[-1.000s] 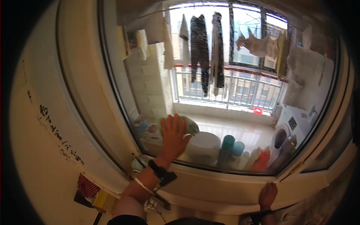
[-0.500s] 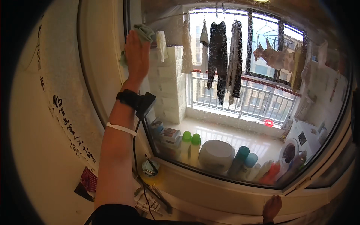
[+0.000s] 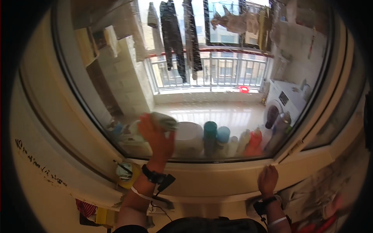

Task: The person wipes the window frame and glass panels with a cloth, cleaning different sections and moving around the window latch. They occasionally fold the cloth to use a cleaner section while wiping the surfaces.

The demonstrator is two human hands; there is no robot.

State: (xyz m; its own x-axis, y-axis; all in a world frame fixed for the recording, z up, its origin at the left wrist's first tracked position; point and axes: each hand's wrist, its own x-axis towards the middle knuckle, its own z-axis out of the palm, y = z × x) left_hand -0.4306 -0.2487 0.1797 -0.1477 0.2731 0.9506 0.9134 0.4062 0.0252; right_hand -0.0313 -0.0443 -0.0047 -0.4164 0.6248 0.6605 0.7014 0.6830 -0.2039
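My left hand (image 3: pixel 157 138) holds a folded grey-green cloth (image 3: pixel 165 121) against the lower left part of a wet window pane (image 3: pixel 217 101). Motion smears the fingers a little, and the cloth sticks out beyond them. A black strap with a small dark box and a white band sit on that wrist. My right hand (image 3: pixel 268 179) rests on the pale window ledge (image 3: pixel 217 174), below the pane's lower right corner. Its fingers are curled in, and nothing shows in them.
Behind the glass stand a white tub (image 3: pixel 189 136), several bottles (image 3: pixel 210 136) and a washing machine (image 3: pixel 285 101). Dark trousers (image 3: pixel 173 37) hang farther back. A yellow container (image 3: pixel 130 174) sits at the ledge's left end. A cable trails from my left wrist.
My left hand and the cloth have come down from the pane's upper left edge to its lower part. The view has turned, and more of my right forearm shows.
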